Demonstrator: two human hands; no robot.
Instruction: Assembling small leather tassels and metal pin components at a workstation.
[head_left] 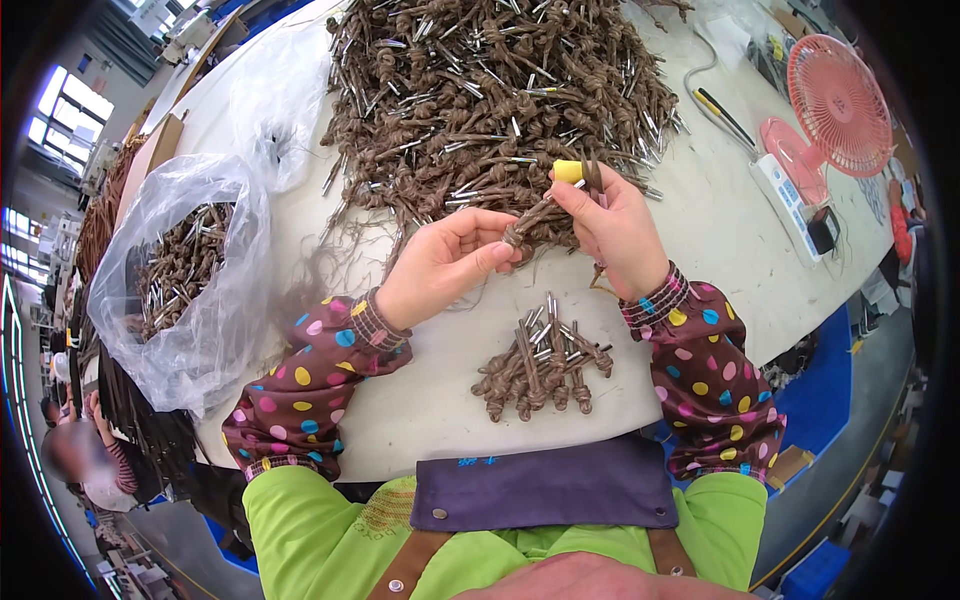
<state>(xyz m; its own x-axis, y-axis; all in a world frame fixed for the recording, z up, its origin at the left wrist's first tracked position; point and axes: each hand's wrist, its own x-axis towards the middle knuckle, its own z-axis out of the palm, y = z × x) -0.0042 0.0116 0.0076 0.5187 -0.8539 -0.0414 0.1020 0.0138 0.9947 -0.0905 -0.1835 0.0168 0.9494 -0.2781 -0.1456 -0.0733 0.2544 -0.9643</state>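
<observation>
My left hand (450,262) pinches the knot of a brown knotted cord (532,219) between thumb and fingers. At the cord's other end my right hand (618,228) closes its thumb and fingers on it. A yellow band (568,171) sits at the right index fingertip, with a dark, narrow piece beside it that I cannot make out. Just beyond both hands rises a big heap of similar brown cords (490,110) with silvery tips. Nearer to me, between my forearms, lies a small bunch of knotted cords (540,365), tips pointing away.
On the left stands a clear plastic bag (245,250) with more knotted cords in it. Dark straps (140,410) hang over the table's left edge. At the right are a pink fan (838,105), a white power strip (785,205) and a yellow-black pen-like tool (722,115).
</observation>
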